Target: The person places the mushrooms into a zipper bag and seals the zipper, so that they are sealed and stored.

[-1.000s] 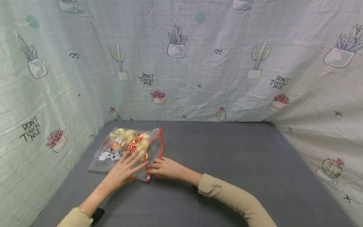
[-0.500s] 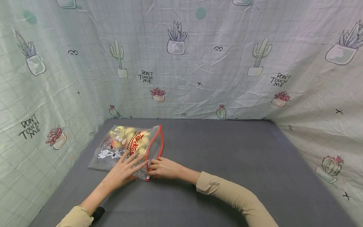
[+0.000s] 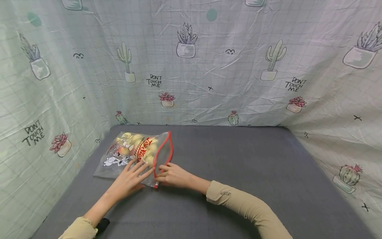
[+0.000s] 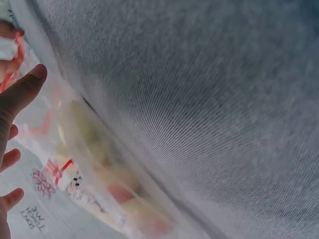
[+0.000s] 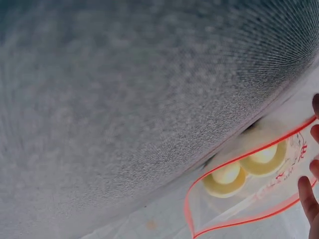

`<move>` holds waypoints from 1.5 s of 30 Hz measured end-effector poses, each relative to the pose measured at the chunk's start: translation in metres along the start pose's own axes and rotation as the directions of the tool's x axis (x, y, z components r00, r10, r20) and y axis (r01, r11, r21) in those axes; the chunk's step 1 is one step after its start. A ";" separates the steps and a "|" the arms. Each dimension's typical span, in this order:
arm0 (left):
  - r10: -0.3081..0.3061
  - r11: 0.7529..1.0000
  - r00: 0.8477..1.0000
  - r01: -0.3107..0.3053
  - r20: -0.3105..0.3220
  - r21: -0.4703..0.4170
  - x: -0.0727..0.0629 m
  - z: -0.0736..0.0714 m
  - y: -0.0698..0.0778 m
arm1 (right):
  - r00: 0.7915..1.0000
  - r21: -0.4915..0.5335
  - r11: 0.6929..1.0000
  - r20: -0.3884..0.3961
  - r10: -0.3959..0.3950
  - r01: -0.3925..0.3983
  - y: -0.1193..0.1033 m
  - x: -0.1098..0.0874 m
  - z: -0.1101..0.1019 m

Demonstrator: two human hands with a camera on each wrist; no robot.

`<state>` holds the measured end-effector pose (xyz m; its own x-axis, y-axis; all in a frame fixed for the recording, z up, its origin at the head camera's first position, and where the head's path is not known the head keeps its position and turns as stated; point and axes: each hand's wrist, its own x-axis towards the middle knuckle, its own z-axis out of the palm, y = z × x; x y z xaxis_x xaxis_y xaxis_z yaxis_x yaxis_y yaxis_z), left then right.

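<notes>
A clear zip bag (image 3: 104,171) with cartoon prints and red lettering lies flat at the left of the table. Several round yellow fruits (image 3: 137,137), some with a red blush, fill its far part. The red zip edge (image 3: 163,143) bows apart, so the bag's mouth gapes toward the right. My left hand (image 3: 129,179) rests on the printed side with fingers spread. At the near end of the mouth, my right hand (image 3: 176,176) pinches the red edge between curled fingers, close to the white slider (image 3: 157,183). The right wrist view shows two yellow fruits (image 5: 224,179) just inside the opening.
A dark grey cloth covers the table (image 3: 238,172). Pale fabric printed with cacti (image 3: 209,73) hangs behind and along both sides. A small black object (image 3: 102,225) sits beside my left wrist.
The mouth of the bag has widened, and its near corner has shifted slightly away from me. My right fingers have changed position a little at the edge. The left hand stays on the bag.
</notes>
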<state>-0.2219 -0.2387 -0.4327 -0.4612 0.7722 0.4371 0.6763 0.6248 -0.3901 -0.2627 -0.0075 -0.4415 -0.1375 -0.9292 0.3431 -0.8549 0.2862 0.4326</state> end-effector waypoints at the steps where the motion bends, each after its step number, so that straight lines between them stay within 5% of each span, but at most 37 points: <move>1: 0.004 1.000 1.000 -0.004 -0.005 0.005 0.000 0.000 0.001 | 0.999 0.001 1.000 -0.039 0.010 -0.010 0.000 0.000 0.000; 6: 0.024 1.000 0.999 -0.024 -0.042 0.012 0.003 0.002 0.003 | 0.985 0.039 0.998 -0.166 0.048 -0.042 0.001 0.003 0.004; 21: 0.067 0.996 0.990 -0.059 -0.122 0.067 0.013 0.004 0.013 | 0.957 0.060 0.996 -0.279 0.080 -0.066 0.003 0.003 0.007; 27: 0.078 0.995 0.984 -0.067 -0.158 0.077 0.019 0.003 0.016 | 0.953 0.036 0.996 -0.288 0.091 -0.085 0.003 0.002 0.005; 36: 0.092 0.989 0.987 -0.076 -0.130 0.125 0.029 0.003 0.018 | 0.939 0.010 0.997 -0.336 0.075 -0.077 0.005 0.004 0.006; 45: 0.089 0.991 0.984 -0.072 -0.156 0.113 0.031 0.005 0.021 | 0.950 0.014 0.996 -0.298 0.089 -0.089 0.005 0.003 0.005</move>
<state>-0.2252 -0.2015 -0.4314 -0.3043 0.7971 0.5215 0.6385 0.5770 -0.5093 -0.2699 -0.0098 -0.4431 -0.0574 -0.7880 0.6129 -0.8462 0.3643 0.3890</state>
